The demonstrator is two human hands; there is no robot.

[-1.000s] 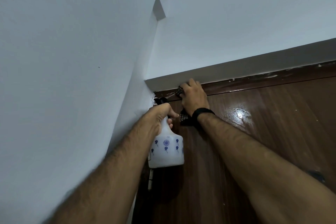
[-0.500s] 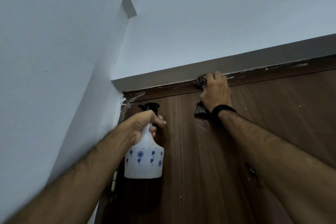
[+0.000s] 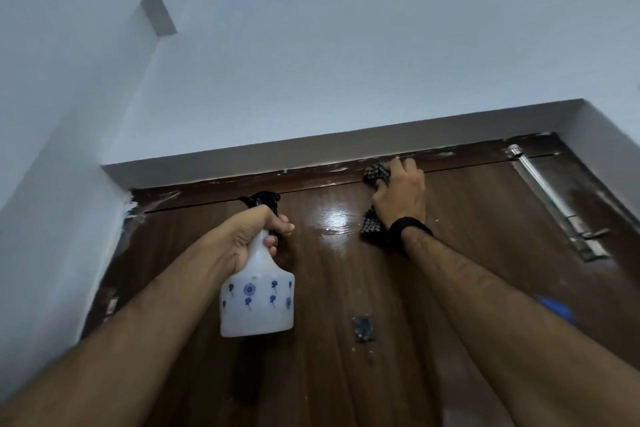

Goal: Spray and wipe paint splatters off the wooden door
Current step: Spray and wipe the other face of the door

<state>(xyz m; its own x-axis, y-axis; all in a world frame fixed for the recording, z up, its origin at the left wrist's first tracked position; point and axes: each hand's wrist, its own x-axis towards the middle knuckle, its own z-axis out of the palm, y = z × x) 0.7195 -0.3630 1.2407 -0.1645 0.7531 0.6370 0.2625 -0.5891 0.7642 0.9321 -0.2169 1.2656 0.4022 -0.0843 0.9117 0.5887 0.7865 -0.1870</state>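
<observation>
The dark brown wooden door (image 3: 346, 288) fills the lower half of the view, with white paint streaks along its top frame (image 3: 311, 175). My left hand (image 3: 249, 229) grips the neck of a white spray bottle (image 3: 258, 302) with blue flower marks and a black nozzle, held upright in front of the door. My right hand (image 3: 400, 194), a black band on its wrist, presses a checked cloth (image 3: 375, 175) against the door's top edge, right of centre. Part of the cloth hangs below the palm.
White walls close in on the left and above the door. A metal sliding bolt (image 3: 550, 198) runs down the door's upper right. A small dark fitting (image 3: 363, 328) sits mid-door, and a glossy wet patch (image 3: 336, 222) shines between my hands.
My right hand has slid the cloth rightwards along the top edge of the door. The left hand still holds the bottle; the view has shifted right, showing the bolt.
</observation>
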